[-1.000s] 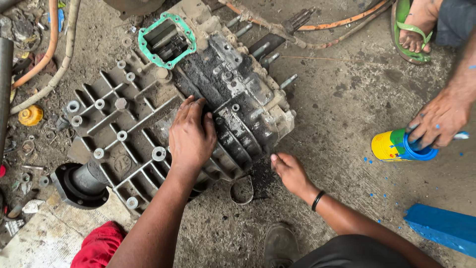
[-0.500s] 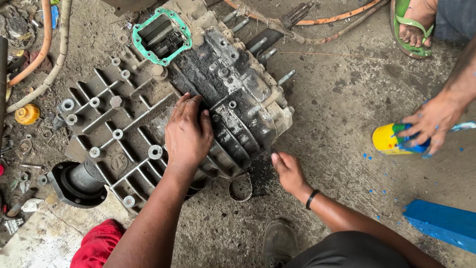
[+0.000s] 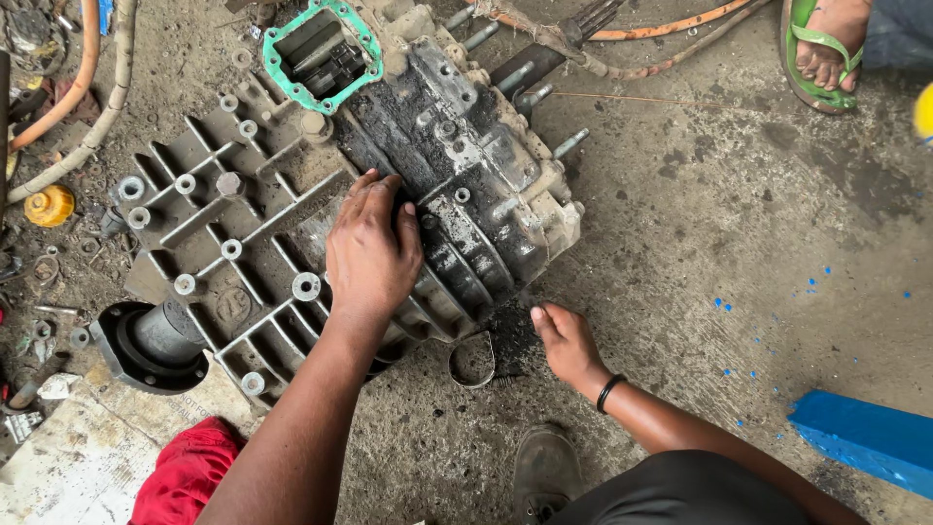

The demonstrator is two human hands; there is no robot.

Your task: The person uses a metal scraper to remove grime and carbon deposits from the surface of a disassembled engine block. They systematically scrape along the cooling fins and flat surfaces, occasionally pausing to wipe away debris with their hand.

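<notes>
On the stained concrete floor (image 3: 739, 224) lies the greasy ribbed gearbox casing (image 3: 292, 233) — we rest our left hand (image 3: 369, 253) flat on it, fingers extended, gripping nothing. Our right hand (image 3: 567, 342) touches the floor at its lower edge — fingers loosely curled, empty, beside a metal ring (image 3: 472, 362).

It is a repair workshop: a greasy gearbox casing (image 3: 321, 224) lies on the stained concrete floor (image 3: 739, 243), with hoses (image 3: 87, 87) and loose small parts (image 3: 44, 267) around it.

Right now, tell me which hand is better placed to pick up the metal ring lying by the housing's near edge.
Right. The right hand rests on the floor beside the metal ring, nearly touching. The left hand lies flat on the housing, farther away.
</notes>
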